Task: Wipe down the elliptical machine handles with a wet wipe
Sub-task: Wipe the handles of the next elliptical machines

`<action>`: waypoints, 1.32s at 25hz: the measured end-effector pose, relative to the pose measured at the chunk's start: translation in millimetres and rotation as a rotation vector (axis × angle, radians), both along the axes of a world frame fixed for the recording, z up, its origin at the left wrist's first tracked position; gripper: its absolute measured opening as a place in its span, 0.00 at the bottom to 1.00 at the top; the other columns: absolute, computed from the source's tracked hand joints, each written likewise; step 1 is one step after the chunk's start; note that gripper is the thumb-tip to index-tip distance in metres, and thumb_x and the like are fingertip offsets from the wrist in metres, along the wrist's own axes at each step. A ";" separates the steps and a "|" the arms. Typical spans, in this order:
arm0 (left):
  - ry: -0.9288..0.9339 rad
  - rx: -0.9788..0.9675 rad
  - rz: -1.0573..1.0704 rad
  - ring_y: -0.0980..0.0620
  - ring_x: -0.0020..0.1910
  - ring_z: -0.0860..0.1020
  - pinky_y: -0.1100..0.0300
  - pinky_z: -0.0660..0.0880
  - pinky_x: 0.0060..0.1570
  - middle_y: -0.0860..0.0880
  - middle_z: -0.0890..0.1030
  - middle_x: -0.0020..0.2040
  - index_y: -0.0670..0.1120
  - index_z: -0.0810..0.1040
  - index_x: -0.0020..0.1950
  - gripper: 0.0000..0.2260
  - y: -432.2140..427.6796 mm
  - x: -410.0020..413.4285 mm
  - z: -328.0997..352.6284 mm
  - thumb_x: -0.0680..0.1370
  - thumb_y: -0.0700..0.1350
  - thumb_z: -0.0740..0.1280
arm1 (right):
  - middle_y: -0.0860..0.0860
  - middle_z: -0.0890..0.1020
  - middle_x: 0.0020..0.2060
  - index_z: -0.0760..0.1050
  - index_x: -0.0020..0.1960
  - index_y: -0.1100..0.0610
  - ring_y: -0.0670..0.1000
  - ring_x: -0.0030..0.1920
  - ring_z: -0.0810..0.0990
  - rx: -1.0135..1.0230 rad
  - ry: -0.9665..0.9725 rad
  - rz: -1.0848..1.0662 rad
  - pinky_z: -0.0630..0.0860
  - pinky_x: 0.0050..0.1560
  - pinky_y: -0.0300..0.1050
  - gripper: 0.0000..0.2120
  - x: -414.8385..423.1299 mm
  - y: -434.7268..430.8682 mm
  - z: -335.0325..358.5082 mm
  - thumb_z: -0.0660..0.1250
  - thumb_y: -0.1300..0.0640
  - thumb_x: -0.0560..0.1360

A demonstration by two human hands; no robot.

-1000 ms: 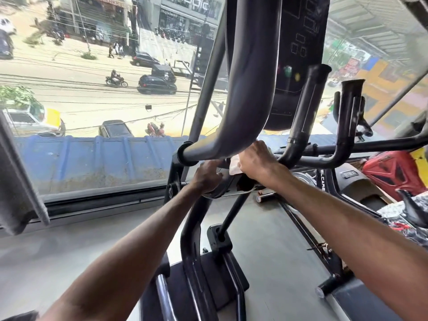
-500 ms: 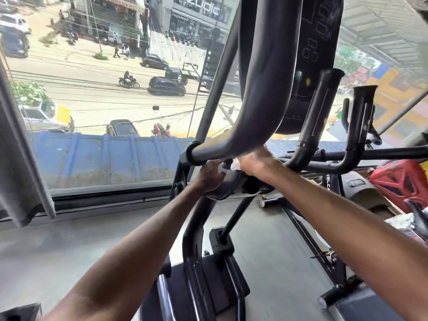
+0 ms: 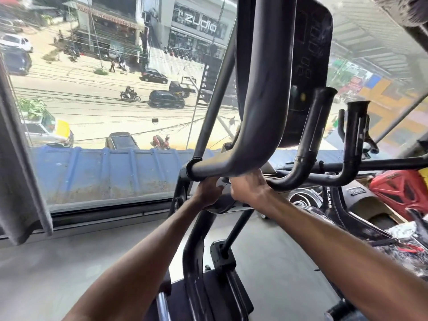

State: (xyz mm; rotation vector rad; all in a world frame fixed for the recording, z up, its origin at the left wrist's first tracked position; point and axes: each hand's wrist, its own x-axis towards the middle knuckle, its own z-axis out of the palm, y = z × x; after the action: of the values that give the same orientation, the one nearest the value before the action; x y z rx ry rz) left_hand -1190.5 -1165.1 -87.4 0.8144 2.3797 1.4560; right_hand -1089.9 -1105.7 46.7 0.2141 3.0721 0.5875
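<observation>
The elliptical's thick dark moving handle (image 3: 261, 117) curves down from the top and runs left into a joint collar (image 3: 192, 167). Just under its horizontal part, my right hand (image 3: 251, 189) is curled, with a small bit of white wet wipe (image 3: 225, 181) showing at its fingertips; most of the wipe is hidden. My left hand (image 3: 208, 192) is close beside it, fingers curled round the grey bracket (image 3: 222, 206) below the handle. Two short fixed grips (image 3: 311, 135) (image 3: 355, 140) rise to the right, below the dark console (image 3: 308, 66).
A big window (image 3: 104, 100) faces the street straight ahead, with a grey curtain (image 3: 20, 181) at the left. The elliptical's upright post (image 3: 194, 256) and pedal arm (image 3: 234, 230) stand below my hands. A red machine (image 3: 403, 191) and plastic-wrapped clutter (image 3: 403, 230) crowd the right.
My right hand has slid left along the underside of the handle toward my left hand. Less of the white wipe shows now. My view has tilted up slightly.
</observation>
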 end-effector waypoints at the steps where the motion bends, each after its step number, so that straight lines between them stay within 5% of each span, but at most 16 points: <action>1: 0.002 0.012 0.009 0.39 0.67 0.77 0.46 0.74 0.65 0.41 0.79 0.69 0.43 0.77 0.72 0.24 1.2 -0.8 -2.1 0.76 0.42 0.66 | 0.54 0.83 0.57 0.80 0.60 0.55 0.56 0.59 0.78 -0.025 0.035 -0.035 0.77 0.55 0.48 0.11 1.5 -1.6 -1.0 0.64 0.58 0.80; 6: 0.030 0.030 0.048 0.41 0.66 0.79 0.45 0.76 0.62 0.43 0.83 0.65 0.45 0.78 0.69 0.28 12.4 0.8 -9.1 0.70 0.50 0.62 | 0.54 0.80 0.28 0.81 0.32 0.58 0.57 0.34 0.81 0.153 0.161 0.136 0.72 0.28 0.43 0.08 41.5 -5.2 12.8 0.69 0.70 0.60; 9: 0.063 0.015 0.019 0.42 0.65 0.79 0.47 0.75 0.63 0.43 0.83 0.64 0.44 0.78 0.69 0.29 6.5 16.0 11.6 0.70 0.52 0.63 | 0.53 0.81 0.35 0.80 0.37 0.58 0.56 0.43 0.79 0.214 0.200 0.147 0.74 0.35 0.47 0.15 79.5 13.3 35.0 0.56 0.70 0.67; 15: 0.025 0.004 0.007 0.40 0.68 0.77 0.46 0.74 0.67 0.39 0.80 0.68 0.41 0.76 0.71 0.32 11.8 23.8 12.3 0.70 0.54 0.61 | 0.55 0.79 0.36 0.80 0.45 0.62 0.58 0.44 0.76 0.319 0.438 0.247 0.75 0.46 0.52 0.13 86.3 35.1 18.3 0.58 0.70 0.70; 17: 0.048 0.017 0.022 0.41 0.67 0.77 0.47 0.74 0.66 0.40 0.80 0.68 0.42 0.76 0.71 0.32 10.0 28.2 16.5 0.70 0.54 0.61 | 0.53 0.82 0.42 0.81 0.50 0.61 0.58 0.48 0.77 0.254 0.492 0.277 0.76 0.50 0.52 0.14 92.6 43.6 14.9 0.60 0.70 0.71; 20: 0.094 0.066 -0.006 0.45 0.66 0.79 0.51 0.75 0.66 0.45 0.82 0.66 0.46 0.78 0.70 0.26 9.5 36.5 26.6 0.74 0.53 0.66 | 0.52 0.85 0.54 0.82 0.60 0.61 0.56 0.52 0.81 0.099 0.879 0.304 0.78 0.57 0.50 0.11 116.6 57.3 24.1 0.65 0.67 0.80; 23: 0.089 0.187 -0.048 0.51 0.58 0.83 0.55 0.78 0.61 0.49 0.86 0.58 0.49 0.82 0.65 0.15 13.6 48.1 47.7 0.79 0.50 0.70 | 0.55 0.85 0.53 0.83 0.59 0.62 0.54 0.52 0.83 -0.044 1.219 0.251 0.78 0.59 0.45 0.09 120.7 60.0 13.8 0.70 0.64 0.80; 27: 0.089 0.185 -0.111 0.60 0.47 0.81 0.75 0.71 0.45 0.52 0.86 0.50 0.49 0.85 0.58 0.10 12.3 64.1 83.3 0.84 0.50 0.66 | 0.57 0.84 0.54 0.83 0.58 0.64 0.56 0.54 0.83 -0.286 1.324 0.148 0.79 0.57 0.50 0.09 113.5 52.0 -37.3 0.69 0.64 0.80; 33: 0.009 0.144 -0.065 0.77 0.41 0.76 0.77 0.69 0.45 0.66 0.83 0.41 0.53 0.84 0.51 0.12 15.8 75.4 100.3 0.86 0.50 0.62 | 0.55 0.84 0.51 0.81 0.54 0.66 0.52 0.54 0.82 -0.735 1.689 0.064 0.77 0.59 0.44 0.06 90.9 30.7 -44.2 0.68 0.68 0.78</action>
State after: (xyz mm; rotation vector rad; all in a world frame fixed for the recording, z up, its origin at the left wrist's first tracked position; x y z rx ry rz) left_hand -1115.0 -1149.3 12.9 0.9250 2.2525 1.6153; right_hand -999.0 -1075.0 2.5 0.9806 4.2847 -1.6172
